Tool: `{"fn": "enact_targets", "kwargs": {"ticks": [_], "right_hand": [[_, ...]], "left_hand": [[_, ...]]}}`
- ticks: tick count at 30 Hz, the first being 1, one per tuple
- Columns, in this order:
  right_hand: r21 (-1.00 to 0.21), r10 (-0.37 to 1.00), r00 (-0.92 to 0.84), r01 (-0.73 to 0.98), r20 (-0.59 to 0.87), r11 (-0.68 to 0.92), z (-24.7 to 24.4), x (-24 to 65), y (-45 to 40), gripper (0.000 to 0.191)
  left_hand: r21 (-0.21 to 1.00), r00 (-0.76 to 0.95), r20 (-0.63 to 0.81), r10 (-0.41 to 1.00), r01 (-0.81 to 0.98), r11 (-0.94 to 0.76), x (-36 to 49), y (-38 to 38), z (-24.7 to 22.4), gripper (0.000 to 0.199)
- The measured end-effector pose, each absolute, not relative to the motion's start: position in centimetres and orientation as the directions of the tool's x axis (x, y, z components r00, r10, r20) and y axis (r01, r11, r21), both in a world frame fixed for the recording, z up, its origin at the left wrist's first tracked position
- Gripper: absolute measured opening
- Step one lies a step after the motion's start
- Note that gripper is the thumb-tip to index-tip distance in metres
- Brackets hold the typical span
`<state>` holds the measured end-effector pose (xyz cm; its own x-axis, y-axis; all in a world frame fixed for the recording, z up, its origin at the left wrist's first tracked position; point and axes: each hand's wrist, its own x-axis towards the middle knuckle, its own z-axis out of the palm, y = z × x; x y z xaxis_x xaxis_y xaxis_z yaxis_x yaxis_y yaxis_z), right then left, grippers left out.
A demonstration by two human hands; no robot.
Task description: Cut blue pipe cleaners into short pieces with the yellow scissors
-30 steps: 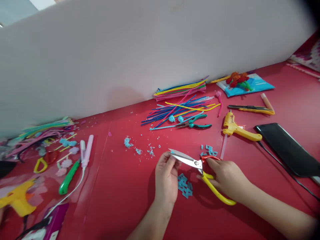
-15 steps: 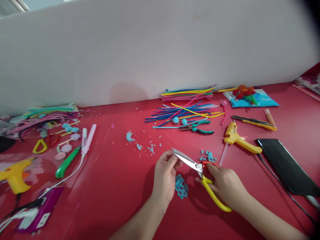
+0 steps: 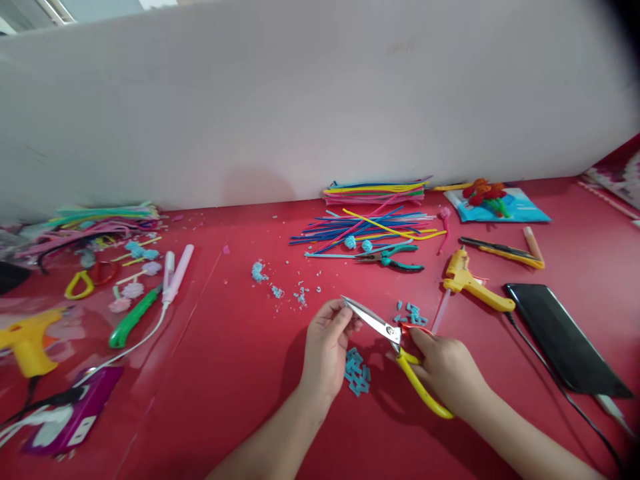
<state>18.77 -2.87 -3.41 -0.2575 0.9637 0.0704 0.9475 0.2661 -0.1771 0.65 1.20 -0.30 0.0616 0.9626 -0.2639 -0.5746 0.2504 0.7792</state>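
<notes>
My right hand [image 3: 447,370] grips scissors [image 3: 374,323] with one red and one yellow handle, their blades pointing up and left. The blade tips reach the pinched fingertips of my left hand [image 3: 326,347]; whatever small thing those fingers hold is too hidden to name. Between my hands, a pile of short light-blue pieces [image 3: 357,373] lies on the red table [image 3: 240,413]. A smaller group of blue pieces [image 3: 413,313] sits just beyond the red handle.
Pliers [image 3: 393,258] and pipe cleaners [image 3: 367,227] lie at the back. On the right are a yellow glue gun [image 3: 477,287], a cutter [image 3: 500,249] and a black phone [image 3: 563,339]. Another glue gun [image 3: 31,343], a green-handled tool [image 3: 134,321] and a purple power strip [image 3: 80,417] occupy the left.
The view has shifted slightly, so the table items on the right appear a little further left. My hands and the scissors keep nearly the same pose.
</notes>
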Motion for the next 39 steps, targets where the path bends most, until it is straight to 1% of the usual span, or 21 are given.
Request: {"fn": "enact_targets", "kwargs": {"ticks": [5, 8, 10, 11, 13, 15, 18, 21, 22, 24, 27, 29, 32, 35, 37, 39], "right_hand": [[-0.24, 0.986, -0.163, 0.957, 0.019, 0.163, -2.2, 18.4, -2.4, 0.031], [-0.282, 0.99, -0.141, 0.949, 0.012, 0.138, -1.3, 18.1, -2.0, 0.028], [-0.355, 0.992, -0.124, 0.928, -0.006, 0.113, -0.9, 18.0, -1.8, 0.025], [-0.416, 0.993, -0.112, 0.904, -0.019, 0.094, -0.7, 17.9, -1.7, 0.023], [-0.596, 0.994, -0.094, 0.802, -0.05, 0.046, -0.6, 17.7, -1.5, 0.021], [-0.762, 0.994, -0.088, 0.648, -0.072, 0.002, -0.4, 17.4, -1.3, 0.02], [-0.871, 0.99, -0.103, 0.489, -0.098, -0.036, -0.2, 17.2, -1.0, 0.02], [-0.946, 0.968, -0.178, 0.3, -0.179, -0.12, -0.1, 17.1, -0.9, 0.018], [-0.955, 0.957, -0.208, 0.261, -0.2, -0.143, -0.1, 17.1, -0.9, 0.017], [-0.955, 0.945, -0.242, 0.25, -0.22, -0.159, 0.0, 17.1, -0.9, 0.014], [-0.948, 0.95, -0.217, 0.272, -0.226, -0.163, 0.0, 17.1, -1.0, 0.013], [-0.941, 0.96, -0.174, 0.299, -0.22, -0.162, 0.1, 17.0, -1.1, 0.013], [-0.925, 0.971, -0.123, 0.35, -0.203, -0.149, 0.2, 16.8, -1.2, 0.011], [-0.908, 0.98, -0.096, 0.401, -0.177, -0.125, 0.1, 16.6, -1.2, 0.01], [-0.897, 0.984, -0.081, 0.429, -0.159, -0.109, 0.0, 16.6, -1.1, 0.012], [-0.863, 0.991, -0.065, 0.501, -0.118, -0.07, -0.1, 16.8, -1.1, 0.017]], "left_hand": [[0.74, 0.13, -0.303, 0.944, -0.592, 0.319, 0.8, 1.1, -0.7, 0.007], [0.724, 0.183, -0.307, 0.934, -0.592, 0.354, 0.9, 1.1, -1.0, 0.007], [0.722, 0.205, -0.313, 0.927, -0.584, 0.372, 1.0, 1.0, -1.1, 0.007], [0.722, 0.222, -0.317, 0.922, -0.574, 0.386, 1.0, 1.0, -1.1, 0.007], [0.732, 0.269, -0.324, 0.907, -0.536, 0.421, 1.1, 0.9, -0.9, 0.006], [0.75, 0.326, -0.335, 0.884, -0.475, 0.459, 1.2, 0.7, -0.8, 0.007], [0.779, 0.408, -0.361, 0.839, -0.363, 0.512, 1.3, 0.3, -0.6, 0.01], [0.791, 0.481, -0.396, 0.782, -0.253, 0.557, 1.5, 0.1, -0.6, 0.012], [0.789, 0.501, -0.408, 0.763, -0.227, 0.571, 1.6, 0.1, -0.6, 0.013], [0.786, 0.532, -0.419, 0.736, -0.193, 0.587, 1.7, 0.0, -0.6, 0.014], [0.809, 0.512, -0.422, 0.749, -0.16, 0.566, 1.7, 0.0, -0.8, 0.017], [0.859, 0.449, -0.408, 0.795, -0.106, 0.501, 1.7, 0.0, -0.8, 0.018], [0.936, 0.377, -0.34, 0.862, 0.044, 0.35, 1.6, 0.0, -0.6, 0.014], [0.963, 0.331, -0.254, 0.909, 0.179, 0.203, 1.6, -0.1, -0.4, 0.006], [0.964, 0.313, -0.208, 0.927, 0.223, 0.141, 1.6, -0.1, -0.3, 0.005], [0.967, 0.307, -0.215, 0.927, 0.197, 0.16, 1.6, 0.1, -0.4, 0.007]]}}
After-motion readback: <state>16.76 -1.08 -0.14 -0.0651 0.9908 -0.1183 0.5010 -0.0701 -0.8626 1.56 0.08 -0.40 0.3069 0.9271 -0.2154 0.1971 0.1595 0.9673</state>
